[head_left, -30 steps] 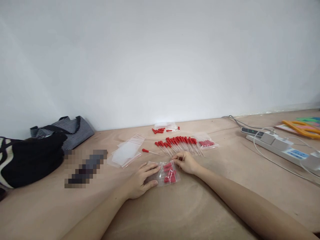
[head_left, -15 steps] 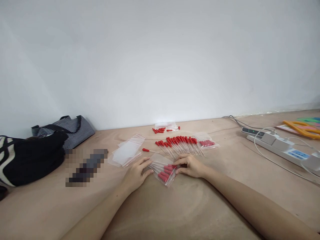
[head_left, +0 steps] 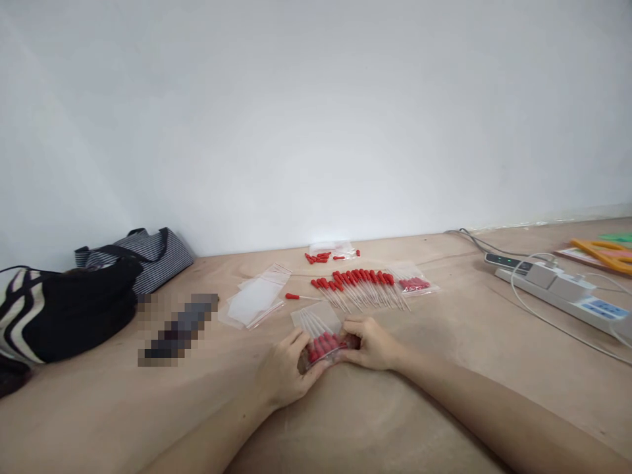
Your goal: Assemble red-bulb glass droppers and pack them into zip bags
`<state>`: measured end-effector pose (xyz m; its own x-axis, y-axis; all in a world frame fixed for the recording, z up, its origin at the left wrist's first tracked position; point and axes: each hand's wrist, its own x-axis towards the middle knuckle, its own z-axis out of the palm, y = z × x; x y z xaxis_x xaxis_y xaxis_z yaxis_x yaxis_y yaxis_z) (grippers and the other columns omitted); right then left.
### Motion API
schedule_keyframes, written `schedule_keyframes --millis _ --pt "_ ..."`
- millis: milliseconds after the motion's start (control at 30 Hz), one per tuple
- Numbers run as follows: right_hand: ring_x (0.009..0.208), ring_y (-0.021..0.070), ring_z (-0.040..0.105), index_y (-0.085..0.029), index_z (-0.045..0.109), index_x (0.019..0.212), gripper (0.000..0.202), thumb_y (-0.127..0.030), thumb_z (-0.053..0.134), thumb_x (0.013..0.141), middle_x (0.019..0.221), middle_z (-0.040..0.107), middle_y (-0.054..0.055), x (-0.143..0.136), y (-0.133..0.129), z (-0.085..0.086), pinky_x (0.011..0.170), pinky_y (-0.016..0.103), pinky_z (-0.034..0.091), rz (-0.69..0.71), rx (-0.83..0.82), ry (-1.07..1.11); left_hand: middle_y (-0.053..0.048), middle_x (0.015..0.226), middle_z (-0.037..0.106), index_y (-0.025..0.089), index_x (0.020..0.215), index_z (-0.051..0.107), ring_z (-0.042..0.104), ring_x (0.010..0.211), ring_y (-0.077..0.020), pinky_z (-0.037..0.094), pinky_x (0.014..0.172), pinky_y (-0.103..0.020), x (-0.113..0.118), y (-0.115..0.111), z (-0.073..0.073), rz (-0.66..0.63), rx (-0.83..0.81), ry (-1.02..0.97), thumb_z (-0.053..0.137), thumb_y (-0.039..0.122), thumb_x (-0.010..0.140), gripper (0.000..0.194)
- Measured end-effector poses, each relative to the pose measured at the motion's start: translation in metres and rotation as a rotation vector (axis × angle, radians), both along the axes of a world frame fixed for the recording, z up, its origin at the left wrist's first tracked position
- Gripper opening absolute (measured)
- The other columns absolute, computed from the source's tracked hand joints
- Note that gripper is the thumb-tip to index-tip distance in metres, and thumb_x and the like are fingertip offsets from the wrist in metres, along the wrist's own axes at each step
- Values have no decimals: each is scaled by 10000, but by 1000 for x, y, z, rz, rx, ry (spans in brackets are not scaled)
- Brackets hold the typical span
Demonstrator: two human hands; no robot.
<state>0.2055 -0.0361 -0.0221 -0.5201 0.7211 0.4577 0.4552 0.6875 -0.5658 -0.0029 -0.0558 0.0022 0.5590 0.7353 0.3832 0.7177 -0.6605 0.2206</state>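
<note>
A clear plastic bag [head_left: 318, 317] holds several droppers, their red bulbs toward me and thin clear stems pointing away. My left hand [head_left: 289, 368] grips its near left edge between thumb and fingers. On the near right edge, my right hand [head_left: 368, 343] pinches the same bag. Beyond it lies a row of loose red-bulbed droppers [head_left: 353, 282]. One single dropper [head_left: 292, 296] rests left of that row. At the row's right end is another bag with droppers [head_left: 415, 283]. Flat bags [head_left: 257, 297] are stacked to the left.
Loose red bulbs [head_left: 318, 257] and a clear bag [head_left: 338, 249] lie near the wall. A striped bag [head_left: 165, 260] and a black bag [head_left: 89, 309] stand left, beside a pixelated patch. On the right are a power strip [head_left: 563, 297], cables and orange-handled scissors [head_left: 600, 255].
The bag with droppers has turned so its bulbs face me. My left hand has moved right and nearer, onto its near edge; my right hand has shifted slightly nearer. The view has shifted slightly.
</note>
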Motion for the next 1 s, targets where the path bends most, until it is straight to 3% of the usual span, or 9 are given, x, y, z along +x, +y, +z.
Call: schedule_keyframes --millis 100,200,300,400,567,800,900,1000 --pt "576 82 472 -176 596 785 166 -297 632 677 715 523 -5 3 0 1 519 184 374 59 -55 -3 -11 750 531 185 775 498 524 634 -132 407 555 -229 -2 1 -2 -32 7 26 459 210 741 58" --pt "576 84 476 -172 590 788 78 -197 537 737 685 519 -2 0 -2 0 531 185 372 -26 -12 -28 -13 776 543 191 774 501 537 649 -134 408 575 -231 -2 4 -4 -16 34 44 426 143 722 103" --pt "602 101 486 -167 560 762 91 -157 470 766 701 536 18 -8 -5 -4 549 200 363 -127 129 -118 -16 747 550 187 719 496 545 635 -140 401 551 -228 0 7 -7 47 67 76 438 197 755 69" --pt "632 127 498 -164 523 761 108 -166 422 800 725 545 41 -15 -5 -8 559 223 360 -184 253 -199 -21 707 556 182 699 499 553 602 -140 378 510 -222 2 10 -13 81 141 124 417 253 810 155" --pt "663 128 503 -173 474 823 113 -125 373 815 801 525 45 -15 -2 -10 578 228 383 -204 241 -166 -26 631 546 177 696 510 550 539 -141 336 453 -219 3 15 -19 63 244 126 342 266 870 258" --pt "624 91 495 -178 509 818 96 -119 486 745 820 493 26 -17 -4 -11 593 205 412 -221 115 -40 -7 747 573 190 770 508 560 675 -145 421 567 -226 0 13 -8 20 19 -22 520 234 758 47" --pt "668 112 516 -168 535 853 142 -103 436 775 815 530 41 -19 -2 -13 610 214 408 -256 169 -131 -22 774 568 182 804 528 551 672 -143 435 590 -239 -5 15 -5 21 27 16 478 193 764 64" --pt "723 140 524 -170 559 879 181 -110 407 802 800 565 51 -14 1 -11 641 240 393 -250 269 -247 -34 794 572 186 857 557 552 684 -144 450 618 -252 -14 22 -3 -51 92 83 453 252 801 135"
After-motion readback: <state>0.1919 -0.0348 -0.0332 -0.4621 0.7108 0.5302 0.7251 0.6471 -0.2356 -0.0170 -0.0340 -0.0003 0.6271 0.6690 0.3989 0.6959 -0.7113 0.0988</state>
